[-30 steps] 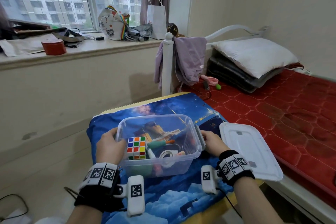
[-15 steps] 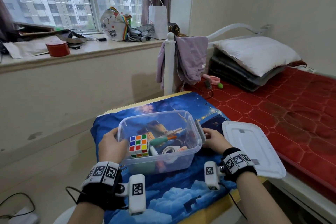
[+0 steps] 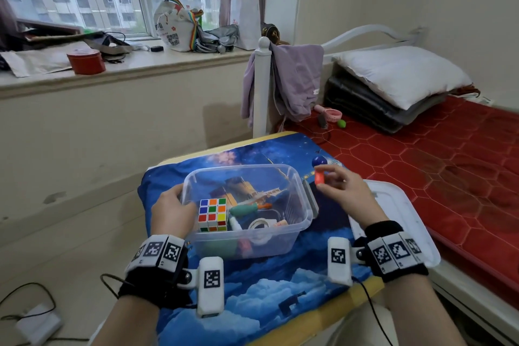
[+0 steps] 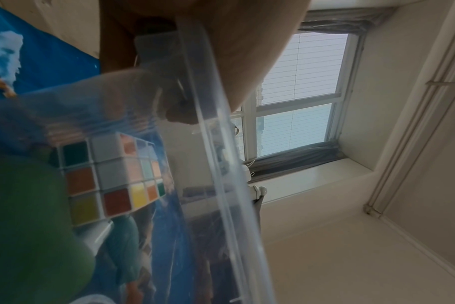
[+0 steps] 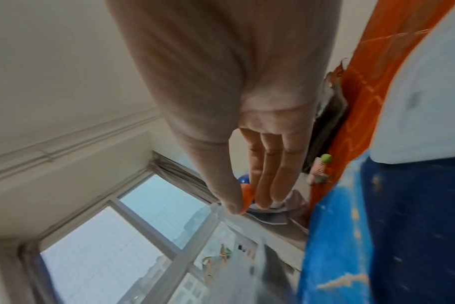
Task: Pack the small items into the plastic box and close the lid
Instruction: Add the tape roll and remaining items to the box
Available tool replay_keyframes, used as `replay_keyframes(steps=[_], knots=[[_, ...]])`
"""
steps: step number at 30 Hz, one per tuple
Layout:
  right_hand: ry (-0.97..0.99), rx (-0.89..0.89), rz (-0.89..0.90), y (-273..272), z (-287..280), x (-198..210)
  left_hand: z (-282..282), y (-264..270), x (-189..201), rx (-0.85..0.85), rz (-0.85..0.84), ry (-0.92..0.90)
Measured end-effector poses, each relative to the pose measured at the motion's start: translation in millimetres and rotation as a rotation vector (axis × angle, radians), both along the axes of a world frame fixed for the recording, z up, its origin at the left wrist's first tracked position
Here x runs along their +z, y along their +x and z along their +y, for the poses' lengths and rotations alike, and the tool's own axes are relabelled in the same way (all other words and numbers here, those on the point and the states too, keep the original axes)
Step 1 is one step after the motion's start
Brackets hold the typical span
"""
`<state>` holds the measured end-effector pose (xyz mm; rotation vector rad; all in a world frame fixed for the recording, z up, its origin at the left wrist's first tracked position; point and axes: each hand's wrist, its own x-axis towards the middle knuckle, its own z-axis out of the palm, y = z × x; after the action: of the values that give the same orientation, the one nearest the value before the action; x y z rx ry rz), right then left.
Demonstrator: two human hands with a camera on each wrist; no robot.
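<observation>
left hand (image 3: 172, 212) curled round clear plastic box (image 3: 292, 229) at its 9 o'clock wall, right hand (image 3: 346, 195) raised at box's 3 o'clock, pinching orange-blue toy (image 3: 319, 174), toy partly hidden by fingers, lid (image 3: 404, 211) partly behind right wrist

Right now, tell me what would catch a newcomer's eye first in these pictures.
The clear plastic box in the middle of the blue picture cloth, with a bright puzzle cube inside, near its left wall. The left hand grips the box's left side, while the right hand pinches a small orange and blue toy just right of the box. The white lid lies off, at the right.
</observation>
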<state>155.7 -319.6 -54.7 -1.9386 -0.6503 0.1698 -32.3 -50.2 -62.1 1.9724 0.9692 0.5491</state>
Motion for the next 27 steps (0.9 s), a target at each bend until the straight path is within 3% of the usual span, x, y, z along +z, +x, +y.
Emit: replay_keyframes(steps=[7,12,18,27], knots=[[0.010,0.146,-0.141,-27.6,13.7,48.3,-1.8,-1.1,-2.2,0.004,-0.052,-0.026],[-0.056,0.291,-0.160,-43.0,37.0,34.8,0.8,-0.1,-3.2,-0.005,-0.047,-0.042],[-0.428,0.224,-0.384,-38.8,56.9,-0.2,3.3,2.5,-4.5,-0.006,-0.038,-0.062],[-0.383,0.234,-0.384,-40.0,55.9,-1.8,4.9,1.4,-7.1,-0.011,-0.060,-0.083]])
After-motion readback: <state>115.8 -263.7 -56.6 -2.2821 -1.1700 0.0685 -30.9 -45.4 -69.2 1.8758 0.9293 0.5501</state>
